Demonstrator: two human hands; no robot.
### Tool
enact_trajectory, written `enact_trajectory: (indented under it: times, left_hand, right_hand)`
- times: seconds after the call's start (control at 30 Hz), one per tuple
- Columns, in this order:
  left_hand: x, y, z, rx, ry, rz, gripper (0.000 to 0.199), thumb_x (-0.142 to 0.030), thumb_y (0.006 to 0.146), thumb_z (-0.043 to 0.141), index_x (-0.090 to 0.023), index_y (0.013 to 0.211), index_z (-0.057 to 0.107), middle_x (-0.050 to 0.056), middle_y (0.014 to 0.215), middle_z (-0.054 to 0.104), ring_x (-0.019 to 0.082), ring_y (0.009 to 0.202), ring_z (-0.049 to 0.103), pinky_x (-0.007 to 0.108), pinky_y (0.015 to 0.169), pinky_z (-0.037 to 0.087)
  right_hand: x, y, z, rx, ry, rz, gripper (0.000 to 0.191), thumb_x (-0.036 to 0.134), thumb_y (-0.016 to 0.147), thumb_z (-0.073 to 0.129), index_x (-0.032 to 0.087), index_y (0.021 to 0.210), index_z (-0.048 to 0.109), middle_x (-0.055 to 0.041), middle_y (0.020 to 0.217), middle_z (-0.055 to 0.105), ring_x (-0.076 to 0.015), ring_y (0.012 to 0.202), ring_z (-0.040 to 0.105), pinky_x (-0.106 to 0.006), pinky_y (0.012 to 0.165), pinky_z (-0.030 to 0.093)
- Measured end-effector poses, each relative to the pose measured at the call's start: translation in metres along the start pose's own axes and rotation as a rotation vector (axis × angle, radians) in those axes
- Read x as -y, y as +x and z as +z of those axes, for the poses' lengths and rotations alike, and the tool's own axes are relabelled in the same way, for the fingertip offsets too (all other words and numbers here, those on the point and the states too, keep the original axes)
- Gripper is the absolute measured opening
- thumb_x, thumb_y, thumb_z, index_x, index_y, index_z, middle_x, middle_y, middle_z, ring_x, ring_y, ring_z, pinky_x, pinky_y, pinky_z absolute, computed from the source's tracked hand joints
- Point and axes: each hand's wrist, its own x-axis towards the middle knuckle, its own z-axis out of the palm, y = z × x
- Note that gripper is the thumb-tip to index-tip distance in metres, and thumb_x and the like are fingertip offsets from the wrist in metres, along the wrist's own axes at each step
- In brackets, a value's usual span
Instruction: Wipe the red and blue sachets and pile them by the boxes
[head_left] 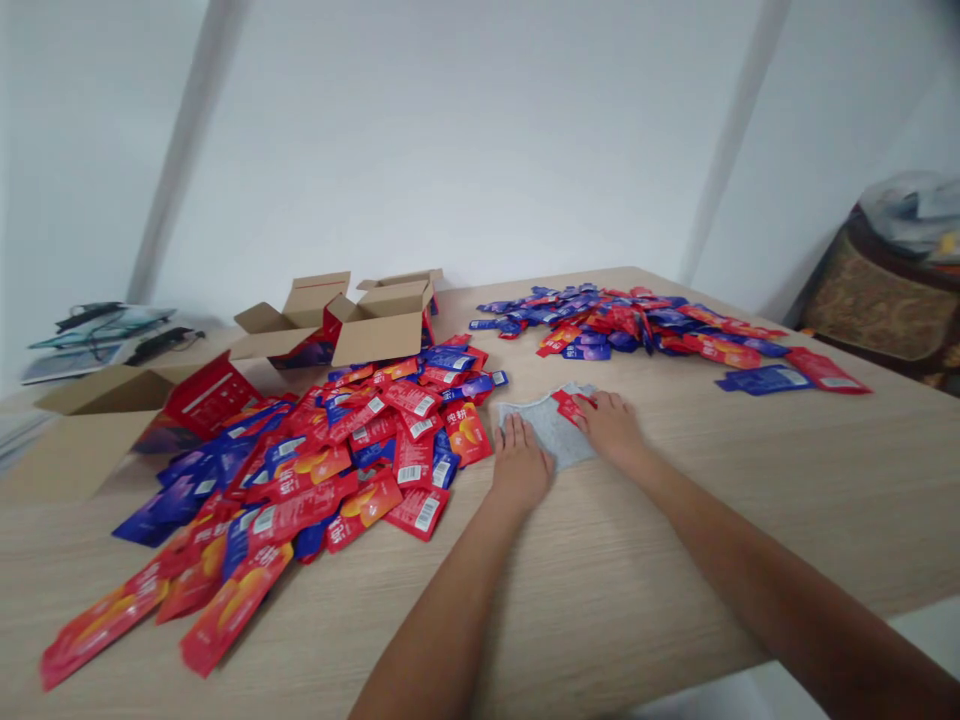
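Note:
A light grey cloth [551, 425] lies on the table in front of me. My left hand [523, 463] rests flat on its left side, fingers stretched forward and holding nothing. At the cloth's upper right, my right hand [611, 425] has its fingers closed on the edge of a small red sachet [568, 406], which is partly covered by the fingers. Just left of my left hand spreads a large heap of red and blue sachets [412, 400], some with orange fruit pictures and barcode labels.
Farther back on the right lies a second pile of red and blue sachets [622, 320]. Open cardboard boxes [379, 338] stand behind the left heap. Bags and cables [112, 330] lie at the far left. A patterned chair [877, 290] stands beyond the table's [675, 600] right edge.

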Motion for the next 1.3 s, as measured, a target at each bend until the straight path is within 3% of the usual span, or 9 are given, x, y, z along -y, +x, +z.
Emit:
enact_trajectory:
  times: [0.17, 0.3, 0.4, 0.6, 0.73, 0.9, 1.07, 1.2, 1.3]
  left_hand:
    - [0.002, 0.000, 0.002, -0.007, 0.001, -0.002, 0.060, -0.037, 0.091, 0.028, 0.002, 0.137, 0.036, 0.023, 0.146, 0.030, 0.031, 0.138, 0.021, 0.048, 0.111, 0.017]
    - [0.003, 0.000, 0.003, -0.026, -0.010, 0.003, 0.060, -0.037, 0.091, 0.029, 0.001, 0.137, 0.036, 0.023, 0.146, 0.030, 0.033, 0.138, 0.021, 0.049, 0.111, 0.017]
    - [0.003, 0.001, 0.003, -0.025, -0.013, 0.003, 0.061, -0.038, 0.091, 0.029, 0.001, 0.137, 0.036, 0.023, 0.146, 0.031, 0.033, 0.137, 0.022, 0.050, 0.110, 0.018]
    - [0.001, 0.002, 0.004, -0.034, -0.010, 0.003, 0.060, -0.036, 0.091, 0.028, 0.001, 0.138, 0.035, 0.022, 0.145, 0.032, 0.031, 0.137, 0.023, 0.049, 0.111, 0.017]
    - [0.001, 0.002, 0.005, -0.022, -0.002, -0.004, 0.060, -0.035, 0.091, 0.029, 0.001, 0.138, 0.034, 0.023, 0.147, 0.029, 0.031, 0.138, 0.021, 0.048, 0.111, 0.015]
    - [0.003, 0.002, 0.005, -0.004, -0.001, 0.012, 0.059, -0.035, 0.091, 0.029, 0.002, 0.137, 0.035, 0.023, 0.147, 0.029, 0.032, 0.138, 0.020, 0.048, 0.111, 0.016]
    - [0.004, 0.001, 0.006, -0.035, 0.008, 0.009, 0.059, -0.035, 0.091, 0.029, 0.001, 0.137, 0.036, 0.023, 0.146, 0.031, 0.031, 0.138, 0.022, 0.049, 0.111, 0.017]
    - [0.004, 0.000, 0.006, -0.058, 0.010, 0.020, 0.060, -0.037, 0.091, 0.030, 0.001, 0.136, 0.038, 0.023, 0.145, 0.032, 0.032, 0.137, 0.022, 0.050, 0.110, 0.018]
    - [0.005, 0.000, 0.005, -0.057, 0.006, 0.028, 0.060, -0.039, 0.091, 0.029, -0.001, 0.137, 0.037, 0.022, 0.145, 0.033, 0.033, 0.137, 0.023, 0.051, 0.110, 0.019]
  right_hand:
    - [-0.004, 0.005, -0.015, -0.107, 0.080, 0.009, 0.036, 0.024, 0.088, 0.048, 0.019, 0.123, 0.057, -0.0138, 0.104, 0.059, -0.0260, 0.098, 0.050, -0.036, 0.083, 0.039]
    - [0.011, 0.004, -0.028, -0.234, 0.366, -0.145, 0.037, 0.025, 0.092, 0.038, 0.018, 0.125, 0.053, -0.0113, 0.111, 0.059, -0.0216, 0.102, 0.052, -0.032, 0.089, 0.041]
    - [0.022, 0.000, -0.025, -0.236, 0.521, -0.237, 0.039, 0.022, 0.093, 0.030, 0.017, 0.121, 0.056, -0.0096, 0.114, 0.060, -0.0187, 0.105, 0.053, -0.031, 0.093, 0.041]
    - [0.036, -0.007, -0.001, -0.012, 0.340, -0.258, 0.041, 0.025, 0.091, 0.037, 0.023, 0.128, 0.056, -0.0085, 0.124, 0.057, -0.0236, 0.113, 0.046, -0.039, 0.097, 0.037]
    - [0.022, 0.000, 0.002, 0.067, 0.264, -0.207, 0.041, 0.025, 0.089, 0.043, 0.031, 0.127, 0.056, -0.0065, 0.132, 0.050, -0.0260, 0.115, 0.044, -0.040, 0.097, 0.036]
    - [-0.013, 0.007, 0.001, 0.025, 0.171, -0.100, 0.039, 0.018, 0.088, 0.044, 0.028, 0.123, 0.059, -0.0124, 0.128, 0.049, -0.0273, 0.113, 0.044, -0.040, 0.093, 0.038]
    - [-0.007, 0.002, -0.014, -0.120, 0.197, -0.018, 0.048, 0.011, 0.082, 0.046, 0.020, 0.129, 0.052, -0.0147, 0.124, 0.049, -0.0279, 0.111, 0.046, -0.037, 0.089, 0.043]
    - [0.018, -0.003, -0.033, -0.227, 0.320, -0.185, 0.046, 0.018, 0.087, 0.041, 0.016, 0.133, 0.046, -0.0142, 0.129, 0.049, -0.0255, 0.117, 0.044, -0.039, 0.097, 0.041]
    - [0.033, -0.010, -0.029, -0.150, 0.386, -0.343, 0.046, 0.020, 0.091, 0.031, 0.014, 0.135, 0.044, -0.0131, 0.131, 0.051, -0.0215, 0.122, 0.044, -0.039, 0.104, 0.036]
